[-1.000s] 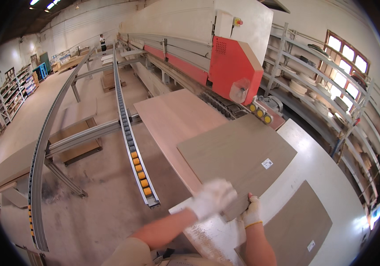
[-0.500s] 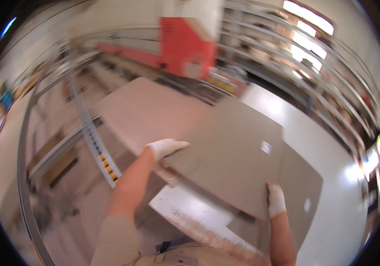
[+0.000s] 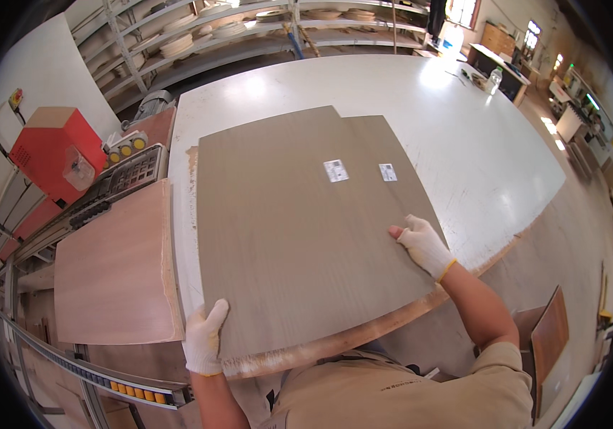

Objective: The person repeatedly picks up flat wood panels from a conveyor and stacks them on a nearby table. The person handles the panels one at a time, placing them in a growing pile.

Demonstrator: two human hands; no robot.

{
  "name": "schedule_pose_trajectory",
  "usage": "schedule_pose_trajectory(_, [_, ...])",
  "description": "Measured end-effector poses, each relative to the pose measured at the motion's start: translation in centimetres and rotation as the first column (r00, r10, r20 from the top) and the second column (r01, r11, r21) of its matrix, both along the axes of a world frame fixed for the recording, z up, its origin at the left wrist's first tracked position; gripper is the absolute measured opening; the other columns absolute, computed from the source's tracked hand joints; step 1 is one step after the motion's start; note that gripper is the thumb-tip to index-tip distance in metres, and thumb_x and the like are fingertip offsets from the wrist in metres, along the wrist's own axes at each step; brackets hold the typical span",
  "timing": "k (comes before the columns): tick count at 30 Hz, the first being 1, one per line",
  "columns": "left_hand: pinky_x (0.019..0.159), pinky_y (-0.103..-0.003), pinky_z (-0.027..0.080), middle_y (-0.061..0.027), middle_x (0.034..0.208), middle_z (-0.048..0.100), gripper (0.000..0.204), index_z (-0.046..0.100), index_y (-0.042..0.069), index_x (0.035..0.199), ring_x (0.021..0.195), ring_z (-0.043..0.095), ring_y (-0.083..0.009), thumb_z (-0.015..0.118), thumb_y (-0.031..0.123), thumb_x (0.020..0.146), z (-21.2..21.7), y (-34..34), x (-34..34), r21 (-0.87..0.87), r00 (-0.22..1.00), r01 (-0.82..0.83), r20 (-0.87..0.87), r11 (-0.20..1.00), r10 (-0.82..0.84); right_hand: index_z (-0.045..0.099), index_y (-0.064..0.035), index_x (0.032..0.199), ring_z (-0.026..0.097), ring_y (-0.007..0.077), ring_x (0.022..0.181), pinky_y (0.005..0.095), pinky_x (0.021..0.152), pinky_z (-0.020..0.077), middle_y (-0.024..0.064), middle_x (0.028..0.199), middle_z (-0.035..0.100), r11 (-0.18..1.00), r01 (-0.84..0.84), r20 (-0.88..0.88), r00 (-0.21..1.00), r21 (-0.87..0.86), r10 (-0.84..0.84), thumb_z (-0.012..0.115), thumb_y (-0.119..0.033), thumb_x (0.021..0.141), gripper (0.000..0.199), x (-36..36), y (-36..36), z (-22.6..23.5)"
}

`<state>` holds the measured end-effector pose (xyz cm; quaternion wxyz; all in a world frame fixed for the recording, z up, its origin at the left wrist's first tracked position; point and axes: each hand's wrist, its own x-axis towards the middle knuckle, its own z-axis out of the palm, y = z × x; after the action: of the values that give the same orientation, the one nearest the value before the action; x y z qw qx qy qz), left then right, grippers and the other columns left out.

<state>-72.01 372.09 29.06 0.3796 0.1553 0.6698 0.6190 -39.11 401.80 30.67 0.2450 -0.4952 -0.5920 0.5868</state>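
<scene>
While I lean over the large white counter (image 3: 478,143), both my forearms come up from the lower edge, bare below short beige sleeves, and both hands wear white knitted gloves. My left hand (image 3: 205,337) is at the near left corner of the big grey-brown rectangular wood panel (image 3: 299,229); the grip is closed on the panel's edge, with the thumb lying on top and the fingers going under it, where I cannot see them. My right hand (image 3: 424,245) lies on the right edge of the same panel, palm down, fingers curled over the rim and thumb pointing to the left; so this grip also holds the panel.

This panel is flat on the counter, on top of a second grey-brown panel (image 3: 392,154) of the same kind, which shows only as a strip along the right side. Its surface is matt with a fine straight grain. A small white label (image 3: 335,170) sits on the upper panel, and another small white label (image 3: 388,172) on the lower one. The near edge of the stack is raw, pale brown and a little rough.

To my left, a reddish-brown wood board (image 3: 113,268) lies beside the counter, near a red machine housing (image 3: 56,150).
</scene>
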Motion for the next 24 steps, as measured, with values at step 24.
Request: schedule_pose_trajectory(24, [0.116, -0.045, 0.044, -0.0243, 0.156, 0.050, 0.059, 0.044, 0.001, 0.157, 0.139, 0.053, -0.0366, 0.059, 0.031, 0.108, -7.4, 9.9, 5.1, -0.179, 0.768, 0.211, -0.578, 0.961, -0.276, 0.051, 0.0046, 0.149, 0.062, 0.0404, 0.130, 0.0477, 0.109, 0.0513, 0.0292, 0.140, 0.063, 0.918, -0.130, 0.690, 0.700, 0.374, -0.182, 0.058, -0.036, 0.099, 0.064, 6.2, 3.5, -3.1])
